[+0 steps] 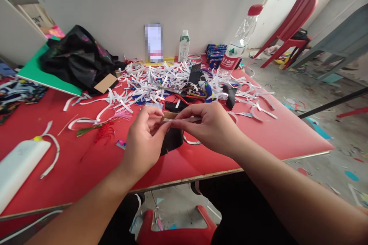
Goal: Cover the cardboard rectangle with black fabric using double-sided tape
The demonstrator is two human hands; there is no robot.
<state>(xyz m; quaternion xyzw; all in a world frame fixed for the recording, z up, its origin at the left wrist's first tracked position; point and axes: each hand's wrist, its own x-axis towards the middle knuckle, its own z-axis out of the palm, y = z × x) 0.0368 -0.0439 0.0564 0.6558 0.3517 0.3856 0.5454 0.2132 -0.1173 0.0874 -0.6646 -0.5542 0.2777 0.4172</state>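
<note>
A small tan strip-like piece [170, 115] with a white edge is pinched between both hands above the red table [115, 160]. My left hand [146, 134] closes on its left end, fingers bent and thumb pressed in. From the right, my right hand [208, 126] holds the other end between thumb and fingers. Both sets of fingertips nearly meet and partly hide the piece. Black material [173, 140] lies just below the hands, beside a curled white strip [192, 140]. Behind them are scissors [175, 91] on a heap of white strips [161, 76].
A phone [154, 44], a small bottle [184, 46] and a large red-capped bottle [234, 49] stand at the back. Black cloth [77, 57] covers a green board [37, 71] at left. A white device [24, 168] lies front left. Red and pink tassels [105, 133] lie left of the hands.
</note>
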